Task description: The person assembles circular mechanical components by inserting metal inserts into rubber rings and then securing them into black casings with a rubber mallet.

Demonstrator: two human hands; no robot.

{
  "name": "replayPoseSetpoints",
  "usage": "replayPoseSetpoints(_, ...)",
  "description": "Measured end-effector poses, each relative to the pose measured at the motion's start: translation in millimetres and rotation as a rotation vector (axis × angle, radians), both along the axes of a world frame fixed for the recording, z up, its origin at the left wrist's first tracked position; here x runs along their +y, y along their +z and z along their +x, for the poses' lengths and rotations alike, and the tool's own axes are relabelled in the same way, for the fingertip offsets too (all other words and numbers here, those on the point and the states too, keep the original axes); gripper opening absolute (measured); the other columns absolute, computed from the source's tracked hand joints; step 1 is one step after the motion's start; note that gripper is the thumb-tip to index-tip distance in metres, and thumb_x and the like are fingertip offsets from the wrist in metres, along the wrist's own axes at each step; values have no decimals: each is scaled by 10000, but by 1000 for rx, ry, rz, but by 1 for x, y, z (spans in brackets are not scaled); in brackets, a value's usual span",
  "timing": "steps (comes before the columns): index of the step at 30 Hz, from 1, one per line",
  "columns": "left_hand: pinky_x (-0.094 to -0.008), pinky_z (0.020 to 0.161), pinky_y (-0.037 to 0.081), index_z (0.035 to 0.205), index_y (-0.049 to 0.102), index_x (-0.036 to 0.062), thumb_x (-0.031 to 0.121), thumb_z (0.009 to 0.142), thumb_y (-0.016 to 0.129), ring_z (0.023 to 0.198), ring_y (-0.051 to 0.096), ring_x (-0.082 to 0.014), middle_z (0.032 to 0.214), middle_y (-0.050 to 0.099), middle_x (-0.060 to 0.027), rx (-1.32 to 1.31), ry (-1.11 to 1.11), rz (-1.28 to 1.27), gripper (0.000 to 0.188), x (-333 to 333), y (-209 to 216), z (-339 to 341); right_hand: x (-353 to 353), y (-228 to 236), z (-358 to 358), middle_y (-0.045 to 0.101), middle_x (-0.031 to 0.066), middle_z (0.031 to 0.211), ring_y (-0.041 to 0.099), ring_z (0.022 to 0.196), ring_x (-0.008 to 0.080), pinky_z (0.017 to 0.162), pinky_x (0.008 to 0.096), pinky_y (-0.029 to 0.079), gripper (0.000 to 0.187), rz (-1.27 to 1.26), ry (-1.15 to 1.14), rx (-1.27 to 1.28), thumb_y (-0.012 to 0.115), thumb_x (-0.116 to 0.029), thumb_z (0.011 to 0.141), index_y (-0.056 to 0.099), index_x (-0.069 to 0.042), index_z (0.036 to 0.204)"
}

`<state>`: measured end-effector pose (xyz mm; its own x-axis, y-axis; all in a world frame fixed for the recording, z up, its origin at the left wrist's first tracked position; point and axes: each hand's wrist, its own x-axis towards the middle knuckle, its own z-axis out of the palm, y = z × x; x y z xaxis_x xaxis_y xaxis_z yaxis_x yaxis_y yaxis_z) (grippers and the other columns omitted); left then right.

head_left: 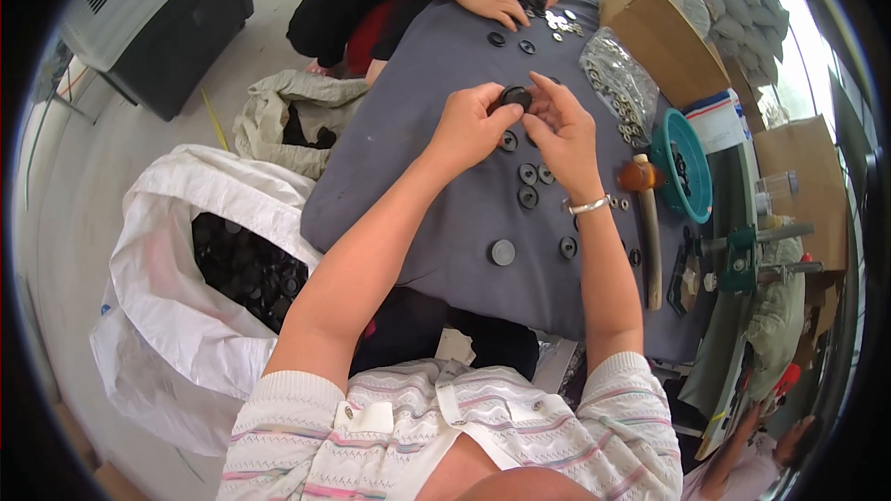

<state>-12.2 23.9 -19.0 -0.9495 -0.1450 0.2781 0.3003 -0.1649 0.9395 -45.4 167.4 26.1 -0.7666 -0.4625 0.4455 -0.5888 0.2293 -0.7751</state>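
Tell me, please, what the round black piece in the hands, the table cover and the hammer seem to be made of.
Round black piece, held by left hand and right hand: probably plastic, matte, with a moulded rim.
Table cover: grey cloth, dull and softly creased.
Hammer: pale wooden handle; its brownish rounded head may be wood or rubber, unclear.

- A clear plastic bag [620, 83] of small metal rings lies on the grey worktop [436, 121], at its far right side.
- An open brown cardboard box [664, 37] stands just behind the bag.
- A white carton with red and blue stripes [719, 121] sits beside a larger brown cardboard box [803, 176] at right.
- A big white sack [186, 260] of dark round parts stands open on the floor at left.
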Motion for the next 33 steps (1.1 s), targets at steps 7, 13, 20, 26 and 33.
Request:
replayPoseSetpoints(7, -309, 567, 464, 917, 612, -3, 117, 826, 622, 630, 611, -187, 771, 646, -92, 179, -268, -248, 151, 14, 18, 27, 44, 3, 43, 597, 48, 996, 600, 812, 107, 699, 228, 507, 225, -122, 39, -179, 610, -43, 881, 627, 33, 1092)
replayPoseSetpoints(13, -361, 531, 422, 890, 589, 26, 125, 787, 669, 595, 548, -295, 712, 543, -115, 482, -59, -685, 163, 23, 22, 39, 65, 2, 59, 593, 60, 975, 599, 813, 105, 697, 217, 509, 226, -121, 45, -99, 648, -27, 836, 636, 30, 1055)
replayPoseSetpoints(20, -387, 490, 406, 774, 512, 48, 176, 749, 688, 566, 528, -298, 670, 507, -98, 576, -130, -744, 219, 25, 30, 53, 75, 10, 72, 610, 65, 874, 612, 730, 112, 636, 221, 507, 245, -99, 132, 2, 710, -117, 799, 655, 7, 1003)
replayPoseSetpoints(26, -348, 409, 348, 719, 494, 42, 145, 718, 699, 461, 463, -262, 585, 445, -78, 667, -211, -519, 229, 26, 30, 65, 72, 12, 86, 621, 65, 744, 609, 624, 147, 523, 232, 451, 239, -44, 88, 143, 742, -206, 758, 665, -21, 888)
replayPoseSetpoints(33, -331, 374, 298, 652, 456, 50, 104, 650, 709, 411, 405, -229, 533, 380, -59, 703, -234, -443, 258, 23, 34, 76, 64, 9, 96, 615, 75, 669, 571, 542, 137, 466, 238, 408, 232, -183, 188, 107, 747, -171, 743, 664, 10, 863)
